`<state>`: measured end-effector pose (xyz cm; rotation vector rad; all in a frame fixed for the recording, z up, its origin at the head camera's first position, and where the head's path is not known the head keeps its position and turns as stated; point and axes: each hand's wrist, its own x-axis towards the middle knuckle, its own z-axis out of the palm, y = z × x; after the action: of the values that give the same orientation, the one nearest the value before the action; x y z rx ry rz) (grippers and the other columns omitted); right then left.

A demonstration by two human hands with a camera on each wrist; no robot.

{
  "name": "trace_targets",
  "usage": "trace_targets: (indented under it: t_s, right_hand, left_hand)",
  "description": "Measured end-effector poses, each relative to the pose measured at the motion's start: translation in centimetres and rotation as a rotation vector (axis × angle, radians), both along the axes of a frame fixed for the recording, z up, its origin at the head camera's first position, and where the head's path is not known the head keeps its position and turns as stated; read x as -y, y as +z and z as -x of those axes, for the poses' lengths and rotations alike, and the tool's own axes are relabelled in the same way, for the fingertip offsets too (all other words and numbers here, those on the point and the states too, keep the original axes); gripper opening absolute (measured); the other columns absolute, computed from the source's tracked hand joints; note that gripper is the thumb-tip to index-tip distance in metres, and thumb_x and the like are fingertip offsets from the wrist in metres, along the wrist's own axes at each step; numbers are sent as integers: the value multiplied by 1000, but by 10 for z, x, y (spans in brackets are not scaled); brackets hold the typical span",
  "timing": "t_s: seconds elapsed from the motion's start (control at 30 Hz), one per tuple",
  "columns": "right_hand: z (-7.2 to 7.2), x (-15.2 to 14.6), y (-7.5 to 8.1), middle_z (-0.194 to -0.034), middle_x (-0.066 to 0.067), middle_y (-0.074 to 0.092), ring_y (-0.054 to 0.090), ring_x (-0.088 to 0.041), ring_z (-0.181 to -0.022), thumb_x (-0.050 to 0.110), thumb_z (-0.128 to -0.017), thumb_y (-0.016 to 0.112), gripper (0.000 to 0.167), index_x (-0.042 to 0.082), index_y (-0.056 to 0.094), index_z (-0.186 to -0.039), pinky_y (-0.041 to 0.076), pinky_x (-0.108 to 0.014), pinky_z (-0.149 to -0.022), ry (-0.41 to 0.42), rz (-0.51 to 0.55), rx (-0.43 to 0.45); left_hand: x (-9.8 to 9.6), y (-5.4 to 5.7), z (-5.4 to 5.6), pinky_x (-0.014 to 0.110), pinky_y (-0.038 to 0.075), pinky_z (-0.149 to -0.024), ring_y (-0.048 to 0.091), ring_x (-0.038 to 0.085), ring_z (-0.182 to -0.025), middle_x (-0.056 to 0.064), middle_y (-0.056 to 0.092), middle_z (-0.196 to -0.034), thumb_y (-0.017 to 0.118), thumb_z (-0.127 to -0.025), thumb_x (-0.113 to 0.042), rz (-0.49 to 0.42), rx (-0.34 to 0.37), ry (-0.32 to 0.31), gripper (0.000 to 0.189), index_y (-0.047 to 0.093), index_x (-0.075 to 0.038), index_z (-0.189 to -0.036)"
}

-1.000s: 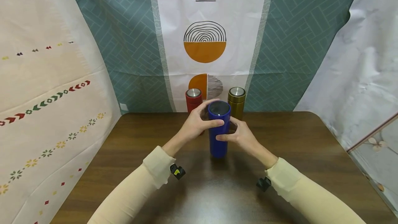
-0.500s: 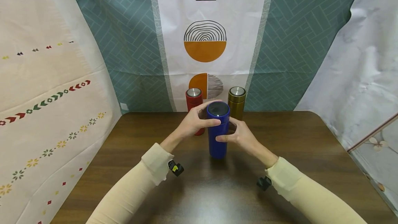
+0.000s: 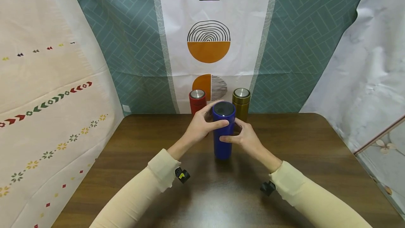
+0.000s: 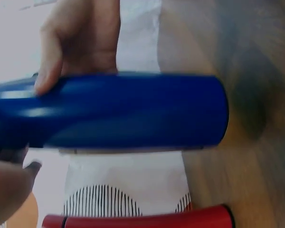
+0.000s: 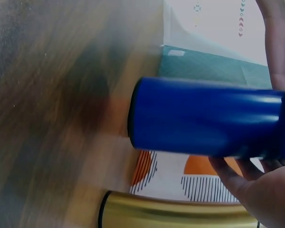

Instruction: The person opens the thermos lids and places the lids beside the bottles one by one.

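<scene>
Operator: What is the largest thing ahead of me?

Observer: You face a hanging teal-and-white cloth [image 3: 246,17] printed with orange and black round designs. Next comes the brown wooden surface [image 3: 158,133] in front of it. Your pale left sleeve [image 3: 139,189] and right sleeve [image 3: 319,192] reach in over that.

Operator: And the blue flask [image 4: 142,111]?

Observer: You have it upright, or nearly so, between your hands, in front of the other two flasks. I cannot tell for certain whether its base touches the surface. Beyond it, your olive-gold flask [image 3: 241,106] stands on the right and your red flask [image 3: 197,106] on the left, both with silver-topped lids.

Operator: How do my hands lie?

Observer: Your left grip [image 3: 200,124] is curled round the blue flask's upper part, thumb across the front, fingers behind. Your right grip [image 3: 248,136] clasps it lower down, thumb in front too. Smallest are the black devices [image 3: 182,175] at your cuffs.
</scene>
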<state>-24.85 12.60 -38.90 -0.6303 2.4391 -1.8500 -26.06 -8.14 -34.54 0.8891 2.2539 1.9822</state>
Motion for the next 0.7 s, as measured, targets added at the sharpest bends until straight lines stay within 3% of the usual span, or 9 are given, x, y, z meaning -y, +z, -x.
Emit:
trace_targets:
  t_s: [0.17, 0.3, 0.5, 0.7]
  right_hand:
    - [-1, -6, 5, -133, -10, 70, 67, -30, -120, 23, -84, 87, 71, 10, 56, -148, 54, -52, -101, 57, -1, 19]
    - [-1, -7, 5, -135, -11, 69, 67, -31, -121, 25, -85, 86, 74, 9, 54, -150, 55, -51, -101, 79, -19, 29]
    - [-2, -4, 2, -131, -10, 71, 69, -29, -118, 24, -84, 87, 71, 10, 57, -147, 55, -51, -100, 41, -18, 17]
    - [-1, 0, -1, -128, -13, 72, 71, -32, -113, 24, -83, 89, 70, 10, 59, -145, 57, -50, -96, -23, 2, 2]
  left_hand:
    - [8, 5, 7, 50, 40, -117, 54, 21, -139, -3, 56, -150, 76, -95, -28, 46, 10, -99, 68, 49, -19, -156]
    - [9, 4, 9, 47, 42, -115, 56, 21, -136, -1, 57, -150, 76, -95, -23, 36, 15, -132, 65, 50, -18, -155]
    - [4, -1, 5, 43, 48, -110, 60, 20, -132, -3, 59, -148, 79, -94, -27, -16, -3, -56, 61, 56, -20, -151]
    - [-8, -6, -5, 41, 46, -113, 59, 17, -133, -4, 61, -144, 79, -94, -18, -76, 15, 76, 60, 56, -20, -150]
